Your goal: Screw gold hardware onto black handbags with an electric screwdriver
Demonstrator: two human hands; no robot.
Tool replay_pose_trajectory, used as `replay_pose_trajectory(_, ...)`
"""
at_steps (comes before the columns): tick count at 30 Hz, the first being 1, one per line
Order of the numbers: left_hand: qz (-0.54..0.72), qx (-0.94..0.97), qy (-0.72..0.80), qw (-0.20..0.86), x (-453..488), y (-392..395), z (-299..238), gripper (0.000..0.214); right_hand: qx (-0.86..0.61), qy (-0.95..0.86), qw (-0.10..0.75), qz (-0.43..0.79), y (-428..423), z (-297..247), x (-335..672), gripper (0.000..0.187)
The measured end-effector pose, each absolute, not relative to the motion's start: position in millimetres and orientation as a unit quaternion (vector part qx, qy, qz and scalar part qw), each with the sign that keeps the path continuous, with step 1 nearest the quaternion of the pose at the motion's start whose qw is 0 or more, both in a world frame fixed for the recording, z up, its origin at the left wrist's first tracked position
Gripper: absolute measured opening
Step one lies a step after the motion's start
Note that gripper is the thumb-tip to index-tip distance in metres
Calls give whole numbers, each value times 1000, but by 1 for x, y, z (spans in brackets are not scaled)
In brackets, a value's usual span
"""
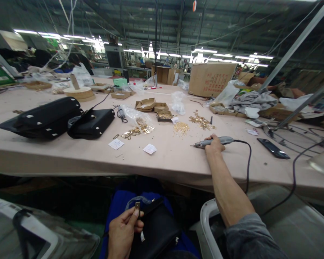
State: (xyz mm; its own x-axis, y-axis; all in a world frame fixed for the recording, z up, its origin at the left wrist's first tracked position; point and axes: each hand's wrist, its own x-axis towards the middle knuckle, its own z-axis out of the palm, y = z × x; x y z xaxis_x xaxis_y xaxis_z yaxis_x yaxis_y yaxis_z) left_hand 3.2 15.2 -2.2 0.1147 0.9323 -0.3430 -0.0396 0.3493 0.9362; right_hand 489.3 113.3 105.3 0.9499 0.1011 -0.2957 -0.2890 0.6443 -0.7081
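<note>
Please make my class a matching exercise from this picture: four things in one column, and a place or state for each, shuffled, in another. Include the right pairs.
Things
1. Corded tool
2. Black phone
3. Large carton
4. Small metal piece

Places and states
A. Marked with red printing
B. Pinched between thumb and finger of the left hand
C. Lying flat on the right part of the table, untouched
D. Held in the right hand

Right pairs: 1-D, 2-C, 3-A, 4-B
</note>
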Motion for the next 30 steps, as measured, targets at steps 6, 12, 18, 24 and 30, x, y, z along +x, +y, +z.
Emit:
replay_pose_trajectory(6,395,406,542,621,4,16,1,64,-408,113,899,109,113,107,488,31)
replay_pose_trajectory(12,398,400,546,619,5,14,3,65,-401,116,900,124,109,113,480,32)
replay_pose_trajectory(18,397,412,535,622,5,19,-3,60,-370,103,911,153,93,138,459,30)
replay_pose_trajectory(24,411,428,532,604,15,6,10,48,-318,-32,916,242,48,159,393,21)
replay_pose_trajectory(30,409,406,547,608,19,2,12,34,-361,-170,865,305,16,143,267,13)
